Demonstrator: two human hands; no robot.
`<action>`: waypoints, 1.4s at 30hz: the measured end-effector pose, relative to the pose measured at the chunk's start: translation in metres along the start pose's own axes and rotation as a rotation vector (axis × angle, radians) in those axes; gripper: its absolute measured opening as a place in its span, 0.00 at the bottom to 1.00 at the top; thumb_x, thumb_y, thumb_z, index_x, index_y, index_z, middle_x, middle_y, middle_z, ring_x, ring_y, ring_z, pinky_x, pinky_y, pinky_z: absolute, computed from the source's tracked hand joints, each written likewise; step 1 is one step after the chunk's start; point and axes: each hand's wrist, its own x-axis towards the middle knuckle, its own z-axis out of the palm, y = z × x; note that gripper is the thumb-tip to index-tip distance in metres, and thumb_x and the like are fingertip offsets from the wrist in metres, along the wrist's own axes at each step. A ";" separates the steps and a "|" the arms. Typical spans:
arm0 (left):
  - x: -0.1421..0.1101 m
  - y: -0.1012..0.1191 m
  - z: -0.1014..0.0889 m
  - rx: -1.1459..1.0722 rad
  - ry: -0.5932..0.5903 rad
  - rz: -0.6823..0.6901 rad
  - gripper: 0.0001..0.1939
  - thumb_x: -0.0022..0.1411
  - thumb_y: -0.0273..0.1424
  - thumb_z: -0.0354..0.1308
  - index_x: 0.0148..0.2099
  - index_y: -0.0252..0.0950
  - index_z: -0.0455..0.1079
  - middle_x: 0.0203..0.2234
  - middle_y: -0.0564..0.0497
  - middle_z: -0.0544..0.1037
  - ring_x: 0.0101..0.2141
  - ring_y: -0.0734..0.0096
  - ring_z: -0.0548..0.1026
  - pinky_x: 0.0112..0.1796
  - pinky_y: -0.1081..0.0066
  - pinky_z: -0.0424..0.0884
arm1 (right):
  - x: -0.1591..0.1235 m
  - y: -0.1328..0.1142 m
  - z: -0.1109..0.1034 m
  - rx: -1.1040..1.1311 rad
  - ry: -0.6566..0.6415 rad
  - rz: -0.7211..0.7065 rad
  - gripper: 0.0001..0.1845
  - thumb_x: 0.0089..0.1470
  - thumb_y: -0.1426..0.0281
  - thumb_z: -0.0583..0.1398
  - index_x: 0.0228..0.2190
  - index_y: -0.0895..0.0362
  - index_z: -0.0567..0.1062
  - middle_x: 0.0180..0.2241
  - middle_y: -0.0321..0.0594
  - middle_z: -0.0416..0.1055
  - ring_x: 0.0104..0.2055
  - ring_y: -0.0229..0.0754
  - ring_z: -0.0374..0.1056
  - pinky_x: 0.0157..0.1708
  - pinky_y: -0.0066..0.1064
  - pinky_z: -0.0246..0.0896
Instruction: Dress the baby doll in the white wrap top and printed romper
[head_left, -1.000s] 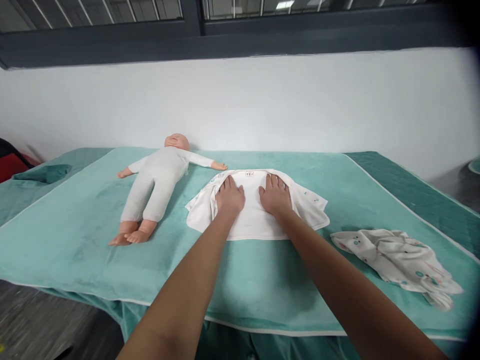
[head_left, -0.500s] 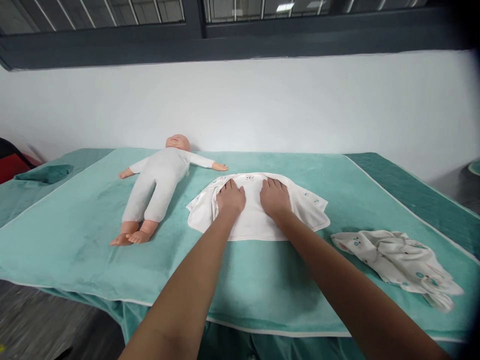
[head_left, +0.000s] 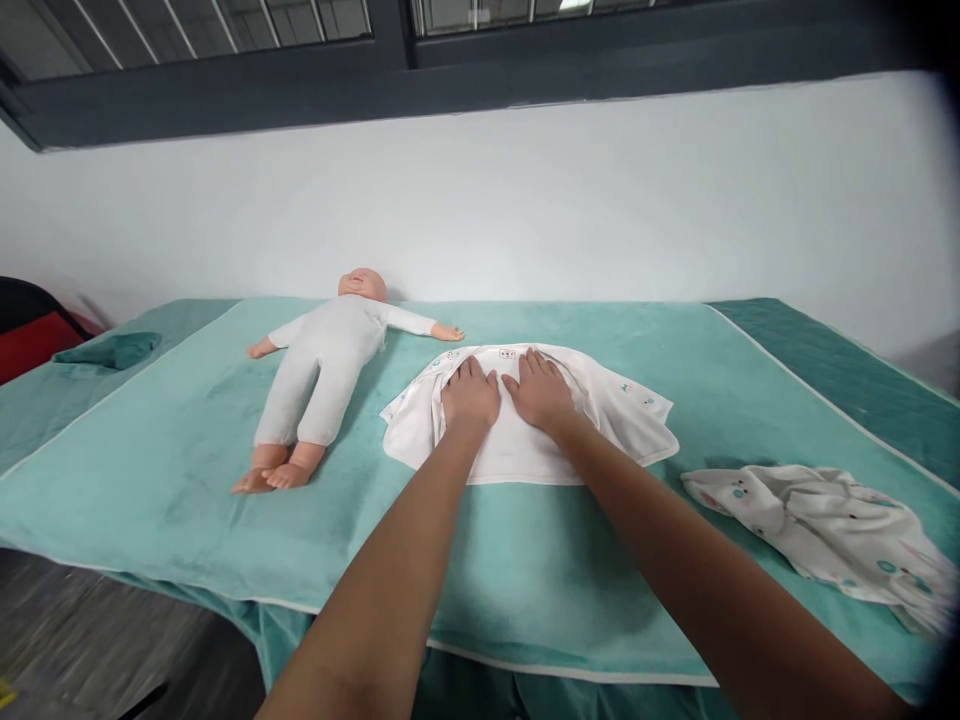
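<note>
A white baby shirt (head_left: 622, 420) lies spread flat on the teal towel (head_left: 150, 450). My left hand (head_left: 469, 396) and my right hand (head_left: 537, 390) both press palm-down on its middle, fingers apart, thumbs almost touching. A small label shows at the collar just beyond my fingertips. To the left a baby doll (head_left: 322, 365) in a pale grey suit lies on its back, arms out, one hand close to the shirt's collar.
A crumpled white patterned garment (head_left: 825, 530) lies at the right. A folded dark green cloth (head_left: 109, 350) sits at the far left beside something red. A white wall runs behind the table; the towel's front edge hangs over near me.
My two hands have slid closer together on the shirt, towards its centre. The view has shifted slightly to the left.
</note>
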 end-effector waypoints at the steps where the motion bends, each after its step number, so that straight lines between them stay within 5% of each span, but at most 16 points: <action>1: 0.000 0.000 0.000 0.008 0.006 0.003 0.32 0.73 0.42 0.37 0.70 0.26 0.56 0.65 0.37 0.65 0.63 0.48 0.65 0.61 0.52 0.63 | -0.001 -0.001 0.000 0.002 0.008 -0.005 0.37 0.69 0.57 0.44 0.66 0.73 0.57 0.70 0.59 0.50 0.72 0.53 0.45 0.69 0.44 0.38; 5: -0.007 0.002 -0.005 0.017 0.055 0.032 0.29 0.73 0.39 0.39 0.67 0.27 0.61 0.63 0.35 0.69 0.62 0.51 0.66 0.60 0.55 0.64 | -0.009 -0.005 -0.005 0.002 0.046 -0.067 0.32 0.69 0.63 0.43 0.64 0.71 0.61 0.68 0.57 0.55 0.71 0.54 0.48 0.69 0.43 0.38; 9: -0.023 0.003 -0.009 0.035 0.053 0.199 0.26 0.74 0.35 0.39 0.63 0.26 0.66 0.64 0.38 0.67 0.66 0.56 0.61 0.66 0.58 0.53 | -0.023 -0.006 -0.009 0.000 0.028 -0.093 0.31 0.69 0.63 0.43 0.63 0.70 0.64 0.68 0.57 0.56 0.71 0.54 0.50 0.67 0.41 0.42; 12: -0.043 -0.001 -0.011 0.047 -0.005 0.310 0.28 0.74 0.35 0.36 0.66 0.24 0.62 0.67 0.37 0.63 0.68 0.56 0.57 0.67 0.57 0.50 | -0.040 -0.003 -0.012 -0.001 0.004 -0.113 0.32 0.69 0.62 0.43 0.65 0.70 0.61 0.70 0.56 0.51 0.72 0.54 0.46 0.68 0.43 0.41; 20: -0.086 -0.020 -0.017 0.069 -0.050 0.349 0.32 0.75 0.40 0.36 0.70 0.24 0.56 0.70 0.39 0.56 0.70 0.55 0.53 0.68 0.53 0.51 | -0.100 -0.001 -0.022 0.014 -0.005 -0.129 0.35 0.69 0.59 0.44 0.66 0.69 0.58 0.70 0.56 0.47 0.73 0.54 0.43 0.69 0.47 0.39; 25: -0.089 -0.021 -0.019 0.048 -0.036 0.349 0.31 0.74 0.40 0.37 0.69 0.26 0.58 0.69 0.41 0.58 0.69 0.55 0.54 0.68 0.54 0.52 | -0.118 0.015 -0.042 0.392 -0.093 -0.217 0.29 0.65 0.58 0.52 0.62 0.59 0.67 0.67 0.49 0.58 0.70 0.51 0.53 0.67 0.45 0.49; 28: -0.089 -0.020 -0.019 0.021 -0.017 0.333 0.29 0.74 0.40 0.37 0.68 0.29 0.61 0.69 0.42 0.59 0.69 0.57 0.55 0.68 0.55 0.52 | -0.106 0.055 -0.064 0.636 0.067 0.016 0.23 0.64 0.58 0.51 0.53 0.53 0.74 0.57 0.44 0.73 0.56 0.47 0.71 0.55 0.40 0.64; 31: -0.089 -0.020 -0.019 0.001 -0.004 0.321 0.28 0.74 0.39 0.39 0.67 0.30 0.62 0.68 0.43 0.61 0.69 0.58 0.56 0.67 0.55 0.53 | -0.090 0.109 -0.080 0.376 0.338 0.314 0.21 0.59 0.59 0.55 0.47 0.57 0.75 0.48 0.50 0.76 0.47 0.50 0.73 0.49 0.42 0.64; 33: -0.090 -0.020 -0.019 -0.008 -0.001 0.319 0.27 0.74 0.39 0.40 0.66 0.31 0.63 0.68 0.43 0.62 0.68 0.58 0.57 0.67 0.55 0.53 | -0.087 0.141 -0.081 0.159 0.226 0.457 0.24 0.56 0.52 0.57 0.43 0.58 0.75 0.46 0.55 0.74 0.43 0.54 0.71 0.42 0.43 0.63; 36: -0.089 -0.020 -0.020 -0.018 0.007 0.313 0.26 0.73 0.39 0.42 0.65 0.32 0.64 0.68 0.44 0.62 0.68 0.58 0.58 0.67 0.55 0.54 | -0.092 0.168 -0.074 0.087 0.029 0.545 0.24 0.54 0.46 0.56 0.33 0.55 0.73 0.33 0.47 0.74 0.33 0.50 0.68 0.32 0.38 0.57; 42: -0.089 -0.018 -0.021 -0.025 0.019 0.300 0.24 0.73 0.38 0.43 0.64 0.33 0.66 0.67 0.45 0.64 0.68 0.58 0.59 0.66 0.55 0.55 | -0.080 0.182 -0.067 0.414 0.328 0.583 0.15 0.49 0.55 0.60 0.28 0.53 0.68 0.26 0.36 0.68 0.28 0.42 0.62 0.30 0.34 0.54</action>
